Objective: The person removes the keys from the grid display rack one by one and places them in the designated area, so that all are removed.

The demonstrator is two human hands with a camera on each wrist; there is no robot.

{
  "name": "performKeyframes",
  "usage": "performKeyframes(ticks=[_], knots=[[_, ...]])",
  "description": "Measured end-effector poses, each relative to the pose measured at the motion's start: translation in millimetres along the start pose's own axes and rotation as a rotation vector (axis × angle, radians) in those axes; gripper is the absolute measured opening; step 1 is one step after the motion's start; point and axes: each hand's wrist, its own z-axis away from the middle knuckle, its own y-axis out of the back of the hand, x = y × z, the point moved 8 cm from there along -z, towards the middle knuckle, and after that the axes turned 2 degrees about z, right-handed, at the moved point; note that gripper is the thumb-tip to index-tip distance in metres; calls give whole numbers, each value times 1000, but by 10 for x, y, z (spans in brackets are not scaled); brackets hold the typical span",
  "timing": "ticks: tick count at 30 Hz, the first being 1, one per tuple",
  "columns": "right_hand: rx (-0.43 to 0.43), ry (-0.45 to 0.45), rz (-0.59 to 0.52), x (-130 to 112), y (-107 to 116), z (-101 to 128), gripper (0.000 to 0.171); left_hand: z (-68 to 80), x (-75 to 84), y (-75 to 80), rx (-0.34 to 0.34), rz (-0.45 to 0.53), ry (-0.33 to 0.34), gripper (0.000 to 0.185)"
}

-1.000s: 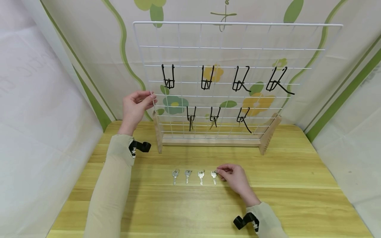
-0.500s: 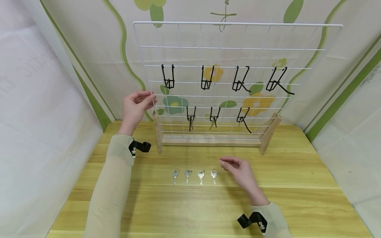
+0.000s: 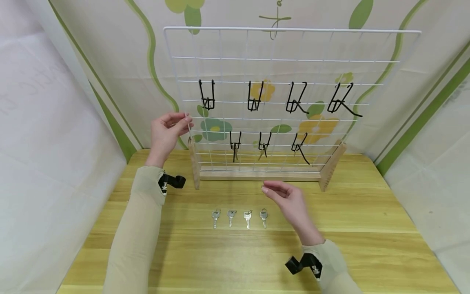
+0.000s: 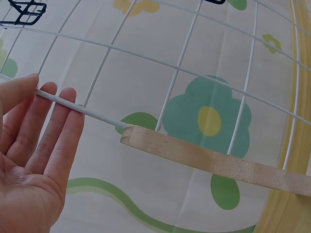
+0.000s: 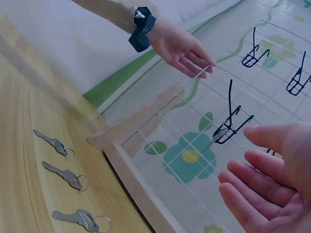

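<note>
My left hand [image 3: 166, 136] pinches the left edge wire of a white wire grid rack [image 3: 257, 171] between thumb and fingers; in the left wrist view, the same hand [image 4: 36, 160] has its fingertips behind that wire. Empty, my right hand [image 3: 288, 202] hovers above the table in front of the rack, thumb and fingers apart in the right wrist view. Several silver keys with rings lie in a row on the table, the rightmost key [image 3: 263, 218] being nearest to it. Black hooks, such as this one [image 3: 301, 148], sit on the grid in two rows. A key [image 5: 222, 132] hangs at a lower hook.
The rack's wooden feet [image 3: 332, 167] stand on the wood-grain table [image 3: 367, 253]. Patterned cloth [image 3: 128, 73] hangs behind and at both sides. Black wrist cameras [image 3: 302, 263] are strapped to both forearms.
My right hand has left the rightmost key, lifted, and moved forward and slightly left toward the rack. That key stays on the table. My left hand keeps its hold on the rack.
</note>
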Motion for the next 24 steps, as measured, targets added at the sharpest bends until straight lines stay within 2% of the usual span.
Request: performKeyframes(ticks=[8, 15, 24], knots=[[14, 58, -74, -28, -184, -273, 43, -9, -10, 7, -1, -2, -7, 15], [8, 101, -128, -148, -404, -489, 41, -9, 0, 10, 3, -10, -18, 14], [41, 76, -140, -242, -628, -747, 41, 12, 20, -9, -2, 0, -13, 16]])
